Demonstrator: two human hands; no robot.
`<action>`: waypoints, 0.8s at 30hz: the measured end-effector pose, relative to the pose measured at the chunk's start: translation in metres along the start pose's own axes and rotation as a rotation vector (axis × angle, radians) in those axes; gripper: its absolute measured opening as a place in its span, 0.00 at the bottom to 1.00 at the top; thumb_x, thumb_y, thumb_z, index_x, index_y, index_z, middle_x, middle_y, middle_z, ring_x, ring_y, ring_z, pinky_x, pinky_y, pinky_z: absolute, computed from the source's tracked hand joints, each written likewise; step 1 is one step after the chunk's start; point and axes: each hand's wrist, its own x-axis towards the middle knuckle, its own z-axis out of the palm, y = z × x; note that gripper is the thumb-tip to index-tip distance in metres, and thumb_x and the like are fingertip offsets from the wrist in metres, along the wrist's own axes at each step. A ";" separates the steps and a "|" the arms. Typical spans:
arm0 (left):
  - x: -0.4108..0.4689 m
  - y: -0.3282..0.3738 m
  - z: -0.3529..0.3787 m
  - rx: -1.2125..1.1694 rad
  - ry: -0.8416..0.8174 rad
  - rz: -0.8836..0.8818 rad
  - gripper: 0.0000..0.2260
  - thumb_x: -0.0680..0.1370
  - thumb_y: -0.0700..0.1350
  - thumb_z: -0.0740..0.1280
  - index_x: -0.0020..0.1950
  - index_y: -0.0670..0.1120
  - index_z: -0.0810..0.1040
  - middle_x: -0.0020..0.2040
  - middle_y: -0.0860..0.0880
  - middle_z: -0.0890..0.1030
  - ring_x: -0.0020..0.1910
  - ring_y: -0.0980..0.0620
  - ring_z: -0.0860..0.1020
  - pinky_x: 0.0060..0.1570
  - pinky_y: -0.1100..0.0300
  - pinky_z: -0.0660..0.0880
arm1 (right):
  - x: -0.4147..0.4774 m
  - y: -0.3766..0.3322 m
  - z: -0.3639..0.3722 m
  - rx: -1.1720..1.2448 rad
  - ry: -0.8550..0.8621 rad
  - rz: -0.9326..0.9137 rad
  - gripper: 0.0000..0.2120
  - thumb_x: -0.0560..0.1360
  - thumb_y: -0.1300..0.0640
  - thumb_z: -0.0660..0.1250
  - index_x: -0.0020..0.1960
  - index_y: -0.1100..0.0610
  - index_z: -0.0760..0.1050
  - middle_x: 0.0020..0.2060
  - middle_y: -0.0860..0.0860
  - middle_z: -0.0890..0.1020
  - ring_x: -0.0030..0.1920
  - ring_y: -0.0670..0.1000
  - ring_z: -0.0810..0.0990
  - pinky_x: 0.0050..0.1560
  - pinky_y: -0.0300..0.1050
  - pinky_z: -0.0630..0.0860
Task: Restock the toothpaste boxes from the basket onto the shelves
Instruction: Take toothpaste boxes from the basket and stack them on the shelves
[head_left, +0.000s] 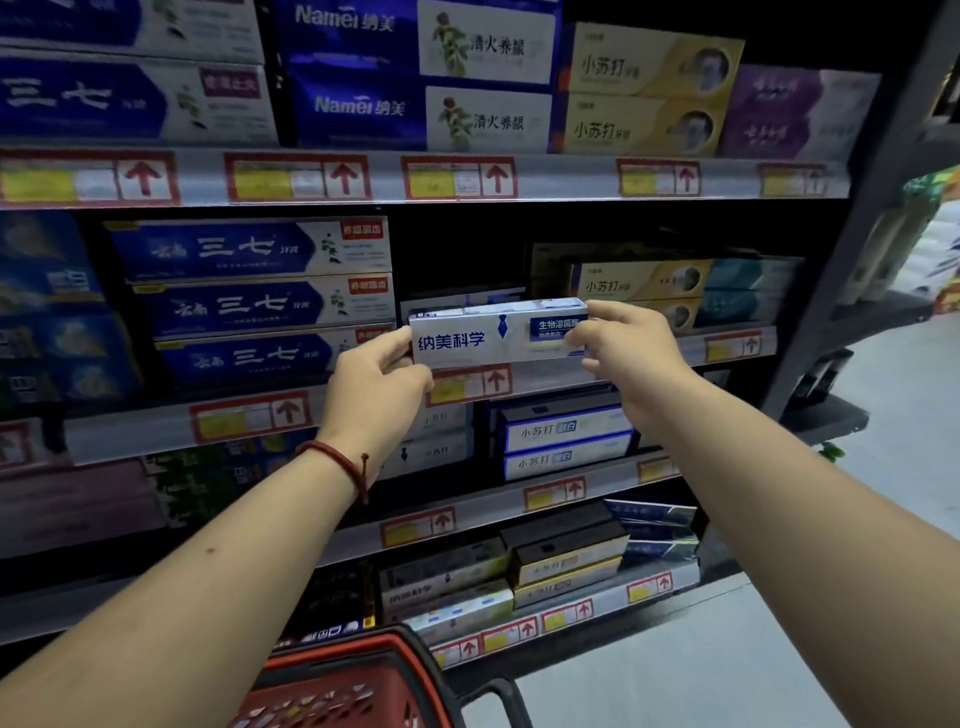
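A white and silver toothpaste box (488, 338) with blue print is held level in front of the second shelf (545, 376), at a dark gap between stacked boxes. My left hand (379, 387) grips its left end, thumb on the front face. My right hand (628, 345) pinches its right end. Behind the box lies another similar white box (457, 302) in the gap. The red basket (358, 686) sits low in the view beneath my left forearm; its contents are blurred.
Blue boxes (260, 301) are stacked left of the gap, yellow and teal ones (675, 291) to its right. Further shelves of boxes run above and below, with red price tags on the rails. A dark shelf post (841, 260) stands at right, with grey floor (727, 649) beyond.
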 end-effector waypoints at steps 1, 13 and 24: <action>0.002 0.001 0.003 -0.014 -0.001 0.001 0.25 0.77 0.32 0.65 0.72 0.47 0.75 0.57 0.58 0.82 0.56 0.62 0.79 0.55 0.65 0.77 | 0.004 0.000 -0.001 -0.002 0.003 -0.005 0.14 0.75 0.66 0.69 0.47 0.46 0.79 0.48 0.46 0.83 0.58 0.54 0.79 0.67 0.58 0.74; 0.025 -0.008 0.019 0.132 0.056 -0.033 0.22 0.79 0.36 0.65 0.73 0.47 0.73 0.59 0.56 0.77 0.45 0.67 0.72 0.36 0.75 0.67 | 0.049 0.018 0.012 -0.019 -0.059 0.033 0.32 0.74 0.65 0.70 0.77 0.57 0.67 0.69 0.55 0.74 0.64 0.58 0.76 0.69 0.58 0.73; 0.033 -0.005 0.012 0.345 -0.041 -0.032 0.21 0.81 0.41 0.65 0.75 0.45 0.71 0.60 0.53 0.80 0.52 0.57 0.74 0.46 0.68 0.69 | 0.054 0.015 0.016 -0.197 -0.127 0.034 0.32 0.73 0.62 0.73 0.75 0.61 0.67 0.67 0.57 0.75 0.65 0.58 0.75 0.70 0.58 0.72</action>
